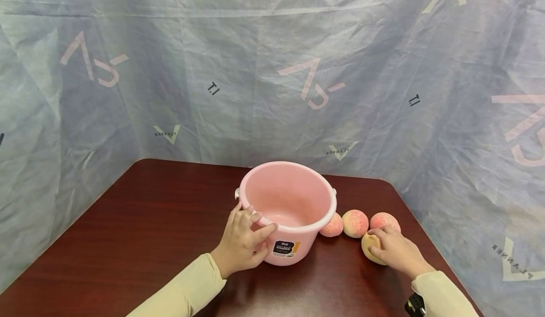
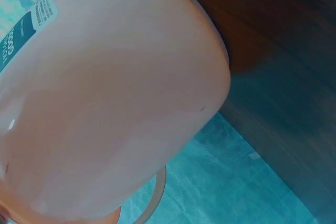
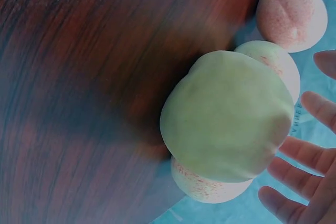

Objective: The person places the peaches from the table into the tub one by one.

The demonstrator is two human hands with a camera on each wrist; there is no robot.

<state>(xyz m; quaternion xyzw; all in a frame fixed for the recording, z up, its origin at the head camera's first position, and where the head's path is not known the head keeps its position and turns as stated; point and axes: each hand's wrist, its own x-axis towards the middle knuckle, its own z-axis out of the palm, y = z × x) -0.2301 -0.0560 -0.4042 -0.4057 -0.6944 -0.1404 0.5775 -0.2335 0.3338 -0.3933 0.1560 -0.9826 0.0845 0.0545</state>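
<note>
The left hand (image 1: 243, 242) grips the bucket (image 1: 294, 235) by its rim. The right hand (image 1: 397, 250), loosely spread without a grip, meets the yellow peach (image 3: 226, 116) on the tabletop (image 1: 140, 241); fingers should close evenly, clear of neighbouring peaches (image 1: 355, 224).

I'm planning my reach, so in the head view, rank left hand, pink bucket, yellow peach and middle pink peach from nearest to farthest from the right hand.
1. Yellow peach, at the right hand.
2. Middle pink peach, just to the left.
3. Pink bucket, farther left.
4. Left hand, at the bucket's near left rim.
</note>
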